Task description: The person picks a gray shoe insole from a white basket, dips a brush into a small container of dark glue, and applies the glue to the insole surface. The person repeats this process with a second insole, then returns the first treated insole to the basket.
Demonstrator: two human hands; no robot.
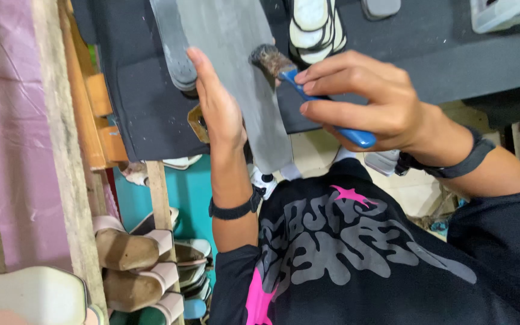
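Two hands work on one long grey sheet (245, 78) — a flat strip of stiff material that slopes down from the top of the view to just above the person's chest, lying over the edge of a dark workbench (145, 108). The left hand (218, 105) lies along the sheet's left edge, fingers stretched out nearly straight and pressed flat against it, steadying rather than gripping. The right hand (368, 99) has its fingers curled closed round the blue handle of a brush (299, 84), whose worn, brownish bristle head touches the sheet's upper right part. Each wrist wears a dark band. Farther up the bench sit a stack of pale shoe soles (314, 27) and a grey sole (173, 54) beside the sheet. To the left runs a rough wooden post (61, 150), and below it sandals with tan straps (133, 265) are racked in a row.
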